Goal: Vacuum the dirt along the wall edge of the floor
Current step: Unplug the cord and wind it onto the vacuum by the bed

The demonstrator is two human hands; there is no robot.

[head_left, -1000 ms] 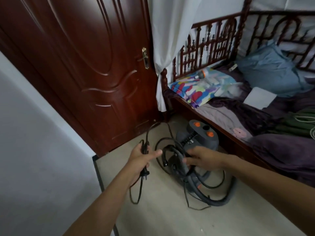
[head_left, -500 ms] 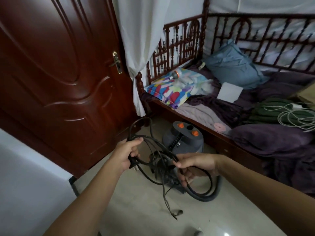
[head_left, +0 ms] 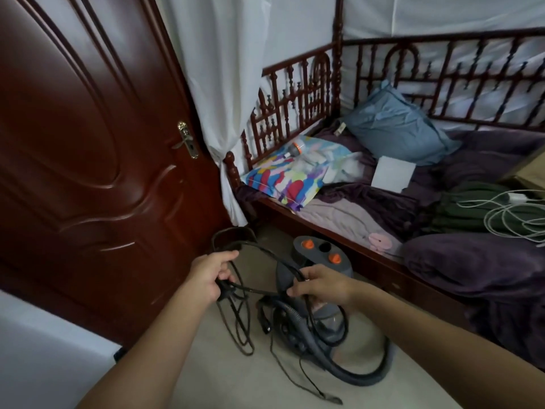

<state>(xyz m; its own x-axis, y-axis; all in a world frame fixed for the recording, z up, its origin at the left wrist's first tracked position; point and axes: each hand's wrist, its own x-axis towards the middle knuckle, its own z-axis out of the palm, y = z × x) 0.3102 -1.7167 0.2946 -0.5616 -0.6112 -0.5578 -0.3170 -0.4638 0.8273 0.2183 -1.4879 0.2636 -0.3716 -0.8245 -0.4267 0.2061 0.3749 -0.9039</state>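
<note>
Head view: the left hand (head_left: pixel 210 277) grips the black power cord (head_left: pixel 256 289) near its plug, and the right hand (head_left: pixel 322 286) pinches the same cord. The grey vacuum (head_left: pixel 318 252) stands on the floor (head_left: pixel 236 379) just beside the bed (head_left: pixel 383 261), its hose (head_left: pixel 368 376) coiled below the hands.

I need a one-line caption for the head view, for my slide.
Left hand and right hand hold a tangled black power cord over the grey vacuum cleaner beside a wooden bed.
</note>
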